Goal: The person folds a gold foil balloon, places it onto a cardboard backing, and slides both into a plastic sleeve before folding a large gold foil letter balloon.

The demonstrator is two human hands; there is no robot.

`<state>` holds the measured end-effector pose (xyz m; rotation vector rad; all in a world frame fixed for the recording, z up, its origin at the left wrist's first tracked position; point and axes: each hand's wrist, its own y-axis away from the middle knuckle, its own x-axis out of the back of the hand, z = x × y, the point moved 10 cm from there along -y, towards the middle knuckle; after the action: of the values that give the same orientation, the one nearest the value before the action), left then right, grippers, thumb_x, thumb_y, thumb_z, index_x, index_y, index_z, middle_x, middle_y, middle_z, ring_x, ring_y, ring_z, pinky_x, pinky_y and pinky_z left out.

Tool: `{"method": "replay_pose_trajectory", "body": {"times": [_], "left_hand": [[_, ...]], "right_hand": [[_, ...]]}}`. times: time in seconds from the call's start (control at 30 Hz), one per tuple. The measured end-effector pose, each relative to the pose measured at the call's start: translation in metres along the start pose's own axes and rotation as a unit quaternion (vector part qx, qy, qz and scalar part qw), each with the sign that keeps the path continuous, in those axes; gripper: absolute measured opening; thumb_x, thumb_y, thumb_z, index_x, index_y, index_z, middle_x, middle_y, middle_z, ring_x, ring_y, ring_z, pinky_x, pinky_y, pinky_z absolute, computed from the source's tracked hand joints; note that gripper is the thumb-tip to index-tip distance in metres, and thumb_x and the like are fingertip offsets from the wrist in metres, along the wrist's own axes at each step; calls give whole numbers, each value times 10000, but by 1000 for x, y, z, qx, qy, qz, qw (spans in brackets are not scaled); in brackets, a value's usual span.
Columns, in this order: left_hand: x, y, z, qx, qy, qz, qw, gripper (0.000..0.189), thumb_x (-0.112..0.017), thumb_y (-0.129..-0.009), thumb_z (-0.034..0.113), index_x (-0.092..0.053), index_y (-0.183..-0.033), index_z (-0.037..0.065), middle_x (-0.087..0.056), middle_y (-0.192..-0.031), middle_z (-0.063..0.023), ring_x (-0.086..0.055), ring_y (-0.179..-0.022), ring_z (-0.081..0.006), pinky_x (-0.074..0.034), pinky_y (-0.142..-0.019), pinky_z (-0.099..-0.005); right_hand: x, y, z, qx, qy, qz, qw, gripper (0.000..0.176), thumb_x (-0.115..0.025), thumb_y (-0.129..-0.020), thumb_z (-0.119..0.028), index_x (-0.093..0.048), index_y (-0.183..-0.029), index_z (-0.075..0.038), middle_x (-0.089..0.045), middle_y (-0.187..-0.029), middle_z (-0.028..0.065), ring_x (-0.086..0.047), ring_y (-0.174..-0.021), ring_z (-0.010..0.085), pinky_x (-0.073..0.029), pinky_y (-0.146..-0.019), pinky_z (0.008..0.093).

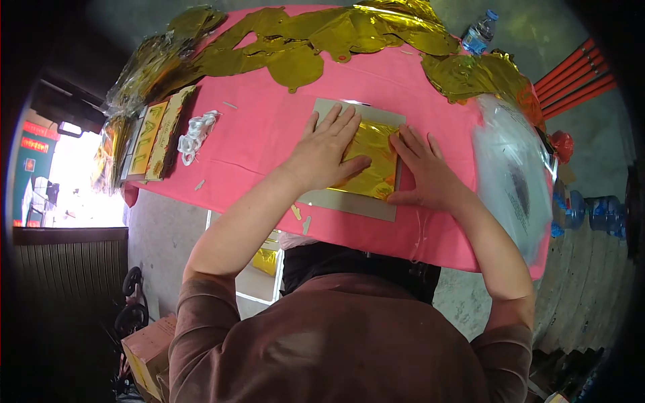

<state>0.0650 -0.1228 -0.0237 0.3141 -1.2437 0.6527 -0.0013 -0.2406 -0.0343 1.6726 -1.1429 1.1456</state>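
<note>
A folded piece of shiny gold foil (373, 151) lies on a grey rectangular card (356, 205) near the front of the pink-covered table. My left hand (328, 151) rests flat across the foil's left side and the card, fingers stretched out and thumb over the foil. At the right edge of the foil, my right hand (428, 169) lies with its fingers apart, its fingertips touching the edge. Both palms hide parts of the foil and card. A thin clear strip (420, 232) hangs near the table's front edge below my right hand.
Flat gold foil balloons (295, 64) spread along the far edge. A water bottle (480, 32) is at the back right. Clear plastic bags (512, 178) cover the right end. White ribbon (197, 136) and printed packs (156, 138) lie left. Small tags (307, 224) sit near the front.
</note>
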Motion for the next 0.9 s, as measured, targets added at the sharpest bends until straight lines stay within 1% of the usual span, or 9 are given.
{"method": "replay_pose_trajectory", "body": {"times": [0.07, 0.2, 0.3, 0.5, 0.57, 0.6, 0.7, 0.77, 0.9], "left_hand": [[-1, 1, 1, -6, 0, 0, 1000, 787, -507, -877, 514, -287, -1412, -19, -262, -1489, -186, -168, -1407, -337, -131, -1129, -517], [-3, -3, 1, -3, 3, 3, 1000, 767, -516, -878, 497, -307, -1399, -27, -277, -1478, -196, -169, -1406, -341, -133, -1123, -529], [-2, -2, 1, 5, -11, 13, 1000, 727, -587, -859, 414, -321, -1402, 9, -294, -1475, -177, -200, -1400, -331, -132, -1122, -521], [-5, 0, 8, -19, -29, 15, 999, 676, -549, -883, 404, -349, -1375, -15, -312, -1458, -188, -204, -1398, -331, -132, -1117, -529], [-8, -1, 5, -7, -38, 1, 999, 696, -476, -903, 463, -339, -1385, -20, -295, -1472, -172, -174, -1408, -319, -91, -1128, -529], [-8, -3, 4, -5, -39, 3, 999, 696, -476, -903, 463, -339, -1385, -20, -295, -1472, -172, -174, -1408, -319, -91, -1128, -529], [-12, -1, 4, -8, -35, 16, 999, 673, -440, -920, 454, -338, -1387, -20, -303, -1467, -178, -182, -1406, -320, -93, -1125, -533], [-9, 0, 5, -14, -48, 32, 998, 615, -455, -927, 389, -354, -1372, -23, -314, -1458, -183, -209, -1395, -331, -136, -1112, -536], [-11, 0, 3, -8, -60, 34, 998, 623, -422, -936, 406, -352, -1372, -33, -320, -1457, -182, -208, -1396, -333, -136, -1113, -536]], "right_hand": [[1, 0, -3, 17, -3, 15, 1000, 1063, -733, -675, -518, -203, -1457, -30, -143, -1519, 198, -93, -1427, 321, -57, -1144, 497], [-3, -3, -5, 21, -9, 26, 999, 1068, -726, -680, -525, -202, -1448, 1, -152, -1510, 221, -90, -1426, 333, -55, -1143, 499], [-3, -6, -15, 23, -22, 37, 999, 1072, -720, -685, -528, -202, -1437, 32, -160, -1501, 243, -86, -1424, 343, -47, -1141, 503], [-13, -16, -24, 15, -19, 21, 999, 1088, -698, -702, -546, -170, -1433, 63, -155, -1499, 256, -73, -1425, 351, -28, -1140, 506], [-15, -23, -31, 16, 2, 18, 1000, 1095, -678, -714, -562, -148, -1435, 69, -148, -1499, 261, -55, -1428, 349, -18, -1139, 502], [-14, -27, -35, 18, 4, 18, 1000, 1095, -678, -714, -562, -148, -1435, 69, -148, -1499, 261, -55, -1428, 349, -18, -1139, 502], [-13, -31, -45, 19, -7, 23, 1000, 1094, -668, -723, -565, -136, -1438, 70, -135, -1503, 261, -36, -1431, 344, -14, -1139, 498], [-13, -32, -44, -3, -33, 24, 999, 1091, -678, -726, -544, -128, -1440, 71, -126, -1507, 259, -28, -1432, 341, -12, -1138, 497], [-11, -32, -50, 26, -11, 58, 998, 1106, -677, -701, -581, -174, -1414, 100, -185, -1478, 283, -95, -1417, 373, -46, -1126, 538]]}}
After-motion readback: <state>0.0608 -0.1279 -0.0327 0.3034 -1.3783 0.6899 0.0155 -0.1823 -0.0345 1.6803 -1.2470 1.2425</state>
